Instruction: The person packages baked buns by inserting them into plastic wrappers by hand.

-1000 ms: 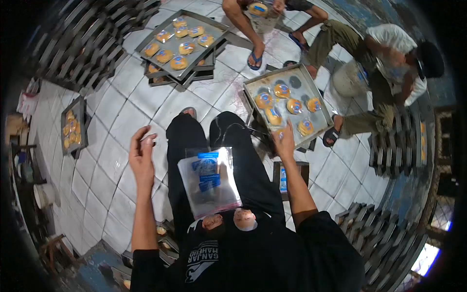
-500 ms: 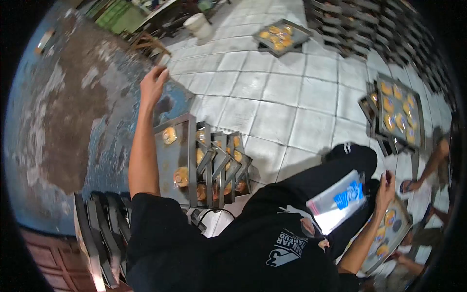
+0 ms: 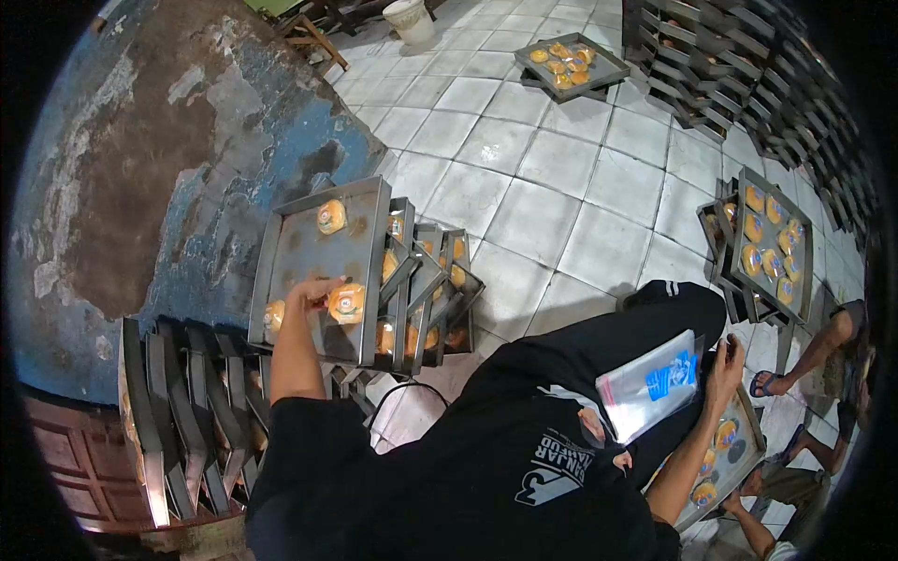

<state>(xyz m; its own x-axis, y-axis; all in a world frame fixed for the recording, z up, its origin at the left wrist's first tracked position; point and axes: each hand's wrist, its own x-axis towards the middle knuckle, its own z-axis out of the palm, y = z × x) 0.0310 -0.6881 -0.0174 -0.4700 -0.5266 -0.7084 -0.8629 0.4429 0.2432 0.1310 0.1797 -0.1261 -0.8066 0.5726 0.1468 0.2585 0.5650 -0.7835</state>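
Observation:
My left hand (image 3: pixel 316 294) is over a grey metal tray (image 3: pixel 309 248), its fingers closed at the left edge of a round golden bun in clear wrapping (image 3: pixel 347 304). Another wrapped bun (image 3: pixel 331 217) lies higher in that tray, and a third bun (image 3: pixel 274 315) shows beside my wrist. My right hand (image 3: pixel 724 369) is raised by my knee with curled fingers; what they hold, if anything, is too small to make out. Close to it, a stack of clear plastic bags with blue print (image 3: pixel 650 386) rests on my leg.
Stacked trays of buns (image 3: pixel 426 299) stand under the left tray. More bun trays (image 3: pixel 772 243) are at right, with one (image 3: pixel 572 65) farther off. Tall tray stacks (image 3: pixel 720 65) line the back. Another person's foot (image 3: pixel 772 383) is at right, beside a tray by my arm (image 3: pixel 720 467).
My left hand has come down from above the tray to the bun inside it. My right hand has shifted slightly left and down, fingers still curled. The view has tilted a little.

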